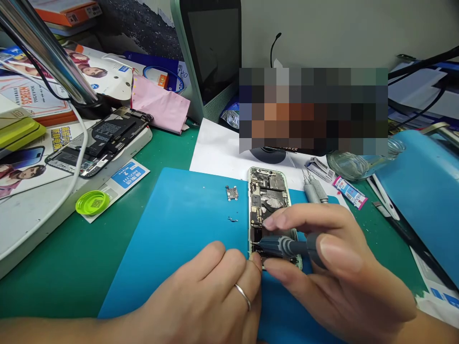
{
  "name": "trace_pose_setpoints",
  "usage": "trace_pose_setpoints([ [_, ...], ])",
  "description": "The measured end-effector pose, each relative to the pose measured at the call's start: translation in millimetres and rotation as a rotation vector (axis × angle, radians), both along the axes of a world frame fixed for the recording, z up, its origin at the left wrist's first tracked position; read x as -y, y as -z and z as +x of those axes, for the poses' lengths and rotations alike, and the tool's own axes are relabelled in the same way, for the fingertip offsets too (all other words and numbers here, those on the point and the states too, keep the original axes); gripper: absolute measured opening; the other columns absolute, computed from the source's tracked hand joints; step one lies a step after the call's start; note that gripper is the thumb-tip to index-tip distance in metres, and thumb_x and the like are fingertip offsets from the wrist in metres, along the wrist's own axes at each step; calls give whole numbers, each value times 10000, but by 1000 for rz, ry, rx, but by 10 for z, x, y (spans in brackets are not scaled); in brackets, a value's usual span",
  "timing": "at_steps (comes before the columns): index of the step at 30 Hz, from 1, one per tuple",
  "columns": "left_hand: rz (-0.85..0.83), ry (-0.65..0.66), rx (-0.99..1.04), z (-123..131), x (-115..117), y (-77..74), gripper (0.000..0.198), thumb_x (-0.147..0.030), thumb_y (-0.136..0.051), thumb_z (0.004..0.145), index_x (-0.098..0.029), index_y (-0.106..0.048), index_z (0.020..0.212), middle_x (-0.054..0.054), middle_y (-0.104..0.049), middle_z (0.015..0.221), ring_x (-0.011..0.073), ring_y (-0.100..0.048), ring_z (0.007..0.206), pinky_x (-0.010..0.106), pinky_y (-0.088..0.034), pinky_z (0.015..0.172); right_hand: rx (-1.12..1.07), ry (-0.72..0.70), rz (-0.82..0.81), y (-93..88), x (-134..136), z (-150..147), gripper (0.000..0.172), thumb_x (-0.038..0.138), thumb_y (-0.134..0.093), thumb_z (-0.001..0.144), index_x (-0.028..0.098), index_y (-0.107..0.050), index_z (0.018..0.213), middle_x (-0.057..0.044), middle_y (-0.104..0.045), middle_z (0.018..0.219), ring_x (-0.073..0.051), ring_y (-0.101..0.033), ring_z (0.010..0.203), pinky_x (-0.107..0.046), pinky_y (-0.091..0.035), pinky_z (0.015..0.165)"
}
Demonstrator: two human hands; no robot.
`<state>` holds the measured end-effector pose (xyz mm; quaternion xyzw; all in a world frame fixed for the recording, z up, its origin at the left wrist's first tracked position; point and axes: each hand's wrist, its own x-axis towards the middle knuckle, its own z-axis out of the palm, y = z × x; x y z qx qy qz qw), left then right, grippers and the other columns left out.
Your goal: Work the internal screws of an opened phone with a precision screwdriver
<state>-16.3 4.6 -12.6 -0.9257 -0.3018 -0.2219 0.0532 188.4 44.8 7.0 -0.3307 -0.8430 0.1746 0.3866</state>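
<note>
An opened smartphone (271,203) with a pale green frame lies on a blue mat (179,215), its circuit board and inner parts exposed. My left hand (218,286), fingers curled and a ring on one, grips the phone's lower left edge; some of its fingers are hidden beneath. My right hand (344,258) is closed around a dark grey screwdriver (287,246), held nearly flat across the lower phone. The driver's tip points at the left inner side. Left of the phone rest a small metal plate (232,193) and a tiny dark part (233,220).
Two metal-handled tools (315,188) lie behind my right hand, near a glass jar (358,160). Another opened phone (103,138) sits on a white box at left, beside a lime-green cap (92,203). A chrome lamp post (57,52) and a screen (215,52) stand behind.
</note>
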Motion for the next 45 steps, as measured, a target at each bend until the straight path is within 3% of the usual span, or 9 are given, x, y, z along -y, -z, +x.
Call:
trace_pose_setpoints([
  [5,7,-8,-20,3,-2,-31,425,-520,-539,996,-145,-736,968,25,-640,806,193,-458,731,350,-362,709,-24,-203,29,-22,-34,17,923,-99,-580,799,294,-298,1585,-84,-630,1147,-185,-717,952,-300,-669,774],
  [10,15,-5,-25,-10,-2,-19,407,-506,-542,994,-144,-722,947,24,-634,802,190,-475,738,352,-370,724,2,-170,-3,9,-22,45,920,-60,-618,826,314,-265,1589,-85,-723,1212,-222,-728,1098,-361,-675,887],
  [16,9,-10,-49,-15,15,-9,448,-494,-511,1006,-107,-725,1074,30,-616,781,196,-475,750,352,-367,731,-115,-92,-69,62,17,-10,922,-77,-634,822,380,-323,1560,-45,-744,1192,-212,-761,1020,-341,-705,813],
  [22,6,10,-52,-15,14,10,438,-478,-505,1010,-110,-731,1083,32,-604,779,197,-468,750,351,-362,733,-213,4,-99,49,35,-50,884,-90,-661,803,371,-408,1514,-49,-717,1224,-207,-775,934,-353,-715,805],
  [32,2,2,-62,-23,15,-21,435,-457,-486,1026,-107,-719,1139,29,-604,784,202,-473,797,355,-368,776,-166,-31,-21,-47,9,-36,872,-90,-645,797,315,-403,1531,-73,-732,1192,-217,-786,859,-357,-720,772],
  [37,0,5,-82,-41,21,-17,457,-488,-522,1004,-95,-705,1148,35,-594,799,204,-468,804,350,-356,793,-168,-45,-46,-41,7,-27,866,-82,-640,803,331,-407,1528,-64,-736,1202,-213,-784,851,-351,-722,754],
  [45,-7,-3,-62,-23,32,-20,453,-433,-428,1051,-93,-710,1150,33,-603,797,211,-469,795,358,-366,797,-207,-56,-85,-14,34,-23,903,-122,-639,774,325,-416,1526,-55,-697,1232,-204,-768,918,-335,-717,793],
])
